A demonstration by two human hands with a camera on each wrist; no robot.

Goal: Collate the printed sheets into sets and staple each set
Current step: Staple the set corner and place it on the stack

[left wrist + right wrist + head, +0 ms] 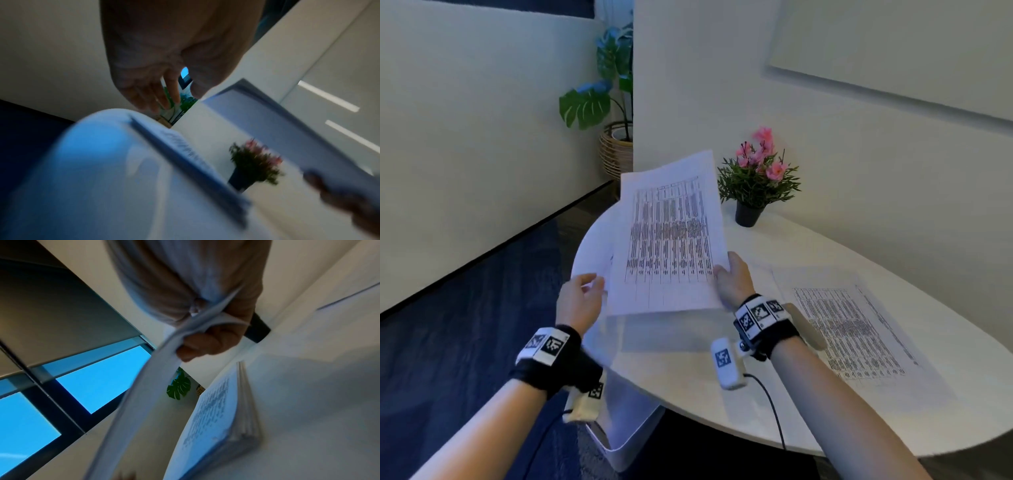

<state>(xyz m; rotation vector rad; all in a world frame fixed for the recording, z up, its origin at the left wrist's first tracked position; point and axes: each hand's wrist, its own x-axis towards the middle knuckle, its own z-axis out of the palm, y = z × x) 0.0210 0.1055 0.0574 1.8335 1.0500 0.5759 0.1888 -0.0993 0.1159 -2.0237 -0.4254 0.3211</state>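
My right hand (726, 274) pinches the lower right corner of a few printed table sheets (671, 240) and holds them tilted above the white table (688, 359). In the right wrist view the thumb and fingers (195, 350) clamp the paper edge (144, 394). My left hand (585, 287) hovers at the sheets' left edge with fingers (170, 95) loosely extended, gripping nothing. A thick stack of printed sheets (852, 335) lies flat on the table to the right, also visible as the stack (216, 418). Another pile (185, 154) lies beneath the raised sheets. No stapler is in view.
A small black pot of pink flowers (755, 181) stands at the back of the table by the wall. A white bin (626, 438) sits on the floor under the table's near left edge. A large leafy plant in a wicker basket (616, 147) stands beyond the table.
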